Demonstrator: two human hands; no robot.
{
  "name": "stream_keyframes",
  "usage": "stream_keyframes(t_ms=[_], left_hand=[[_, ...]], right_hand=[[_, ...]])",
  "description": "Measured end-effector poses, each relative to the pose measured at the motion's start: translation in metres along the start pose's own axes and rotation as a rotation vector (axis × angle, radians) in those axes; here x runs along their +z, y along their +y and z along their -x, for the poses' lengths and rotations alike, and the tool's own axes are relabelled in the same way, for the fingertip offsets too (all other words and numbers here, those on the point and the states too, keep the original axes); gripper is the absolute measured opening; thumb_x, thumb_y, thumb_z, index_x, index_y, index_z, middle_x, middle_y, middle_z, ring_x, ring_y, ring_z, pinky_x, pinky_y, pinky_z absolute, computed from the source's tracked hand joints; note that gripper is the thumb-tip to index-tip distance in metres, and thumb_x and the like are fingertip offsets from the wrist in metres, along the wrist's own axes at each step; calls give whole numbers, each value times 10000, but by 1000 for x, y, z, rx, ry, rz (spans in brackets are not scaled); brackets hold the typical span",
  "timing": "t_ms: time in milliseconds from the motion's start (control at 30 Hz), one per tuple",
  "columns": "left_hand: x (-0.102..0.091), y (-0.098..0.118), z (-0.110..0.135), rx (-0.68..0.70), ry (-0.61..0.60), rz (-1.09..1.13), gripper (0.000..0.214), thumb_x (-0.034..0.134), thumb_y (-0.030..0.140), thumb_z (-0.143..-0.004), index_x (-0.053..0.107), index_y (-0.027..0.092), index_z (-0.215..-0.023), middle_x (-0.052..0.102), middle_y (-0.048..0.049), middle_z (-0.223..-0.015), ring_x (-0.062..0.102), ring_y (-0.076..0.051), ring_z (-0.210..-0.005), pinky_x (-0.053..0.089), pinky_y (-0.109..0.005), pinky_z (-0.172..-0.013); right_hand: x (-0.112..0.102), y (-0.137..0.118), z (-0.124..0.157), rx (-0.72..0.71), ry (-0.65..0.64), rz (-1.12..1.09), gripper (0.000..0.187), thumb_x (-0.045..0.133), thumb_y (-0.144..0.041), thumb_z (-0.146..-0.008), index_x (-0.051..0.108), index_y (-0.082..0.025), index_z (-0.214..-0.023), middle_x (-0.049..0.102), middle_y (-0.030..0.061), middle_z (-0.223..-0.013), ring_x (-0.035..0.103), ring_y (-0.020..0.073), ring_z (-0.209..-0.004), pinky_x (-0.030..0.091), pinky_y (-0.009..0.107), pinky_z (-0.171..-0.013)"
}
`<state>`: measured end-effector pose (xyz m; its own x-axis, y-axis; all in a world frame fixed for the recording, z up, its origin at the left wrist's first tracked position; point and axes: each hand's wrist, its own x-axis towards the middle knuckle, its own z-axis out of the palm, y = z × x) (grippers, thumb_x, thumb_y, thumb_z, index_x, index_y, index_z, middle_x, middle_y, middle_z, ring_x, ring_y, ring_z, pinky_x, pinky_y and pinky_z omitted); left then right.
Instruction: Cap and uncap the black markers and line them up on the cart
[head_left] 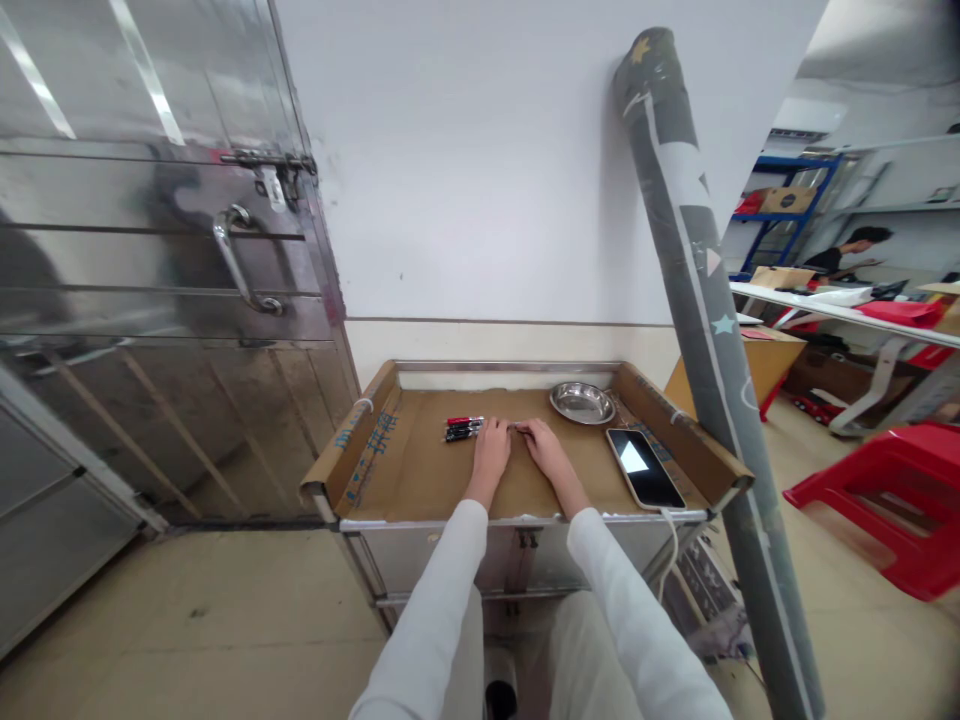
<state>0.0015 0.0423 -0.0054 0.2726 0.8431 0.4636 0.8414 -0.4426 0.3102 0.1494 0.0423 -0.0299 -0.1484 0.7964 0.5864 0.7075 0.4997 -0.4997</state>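
Several pens lie side by side on the brown cardboard lining, one red and the others dark. Their right ends reach up to my left hand, whose fingers are bent and held together just beside them. Close on the right, my right hand has its fingertips pinched on a small thin dark thing that lies between the two hands. Its kind is too small to make out. The fingers of my left hand partly hide its other end.
A round metal dish stands at the back right of the cardboard-edged cart top. In front of it lies a phone with a white cable. A long grey roll leans at the right. Farther right are a red stool and a seated person.
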Motion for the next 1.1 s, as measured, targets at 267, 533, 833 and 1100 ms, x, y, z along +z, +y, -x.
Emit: stream_keyframes(t_ms=[267, 533, 833, 1100], left_hand=[[-6, 6, 1, -84, 47, -124, 221, 497, 159, -905, 567, 129, -1113, 581, -129, -1117, 520, -248, -1056, 417, -373, -924], [-6, 7, 2, -201, 49, -195, 232, 471, 225, -929, 625, 160, -1090, 570, -136, -1165, 483, -283, -1101, 419, -416, -927], [-7, 5, -3, -188, 89, -163, 286, 441, 194, -933, 584, 187, -1181, 515, -138, -1300, 478, -288, -1115, 424, -435, -943], [-7, 12, 7, -223, 133, -216, 240, 395, 136, -906, 548, 110, -1089, 551, -181, -1159, 515, -291, -1055, 437, -426, -907]], right_hand=[[-8, -11, 3, 59, 23, 284, 239, 433, -85, -855, 625, -179, -963, 614, 89, -978, 532, 217, -941, 429, 337, -880], [-15, -23, 1, 146, -103, 414, 264, 413, -111, -910, 644, -172, -1023, 618, 86, -992, 522, 203, -942, 361, 293, -837], [-15, -24, 2, 158, -126, 424, 310, 428, -98, -891, 627, -177, -1115, 601, 105, -1048, 510, 223, -989, 351, 309, -869], [-15, -23, 3, 162, -111, 409, 299, 421, -83, -878, 633, -168, -1071, 605, 110, -1038, 509, 227, -979, 357, 318, -845]])
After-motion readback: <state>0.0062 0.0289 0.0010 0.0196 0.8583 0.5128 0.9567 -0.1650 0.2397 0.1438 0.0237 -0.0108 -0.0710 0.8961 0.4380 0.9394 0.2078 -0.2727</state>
